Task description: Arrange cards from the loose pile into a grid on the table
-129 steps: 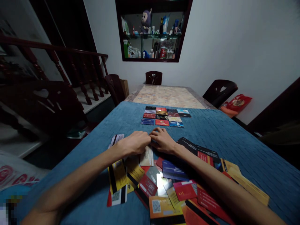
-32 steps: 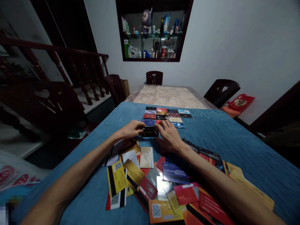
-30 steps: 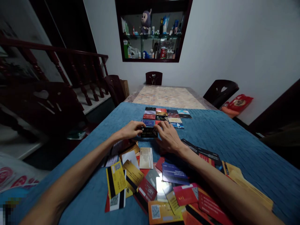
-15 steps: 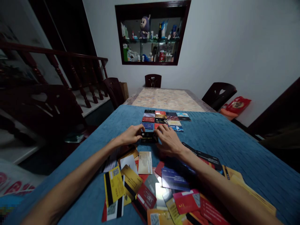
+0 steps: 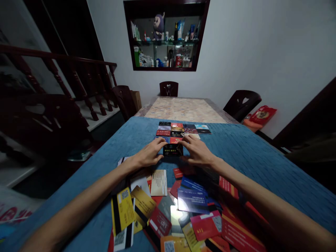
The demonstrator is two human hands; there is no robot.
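Note:
A black VIP card [image 5: 172,150] with yellow lettering is held by its two short sides, its face tilted toward me. My left hand [image 5: 150,153] pinches the left edge, and my right hand [image 5: 197,151] grips the right edge, with fingers closed on both sides. Just beyond the hands, a red card [image 5: 175,140] and a blue card, partly covered by my left fingers, form the nearest row of a neat block of cards. Farther rows include a red card [image 5: 163,133] and a black card [image 5: 203,131].
Nearer me lies a loose pile of overlapping cards, among them a yellow card [image 5: 123,211], a blue card [image 5: 193,200] and a pink card [image 5: 206,224]. Blue cloth [image 5: 236,143] covers the near table. Chairs [image 5: 243,104] stand around it.
Both hands have shifted a little to the right with the black card between them. The left fingers sit more squarely on its edge. My view has turned slightly.

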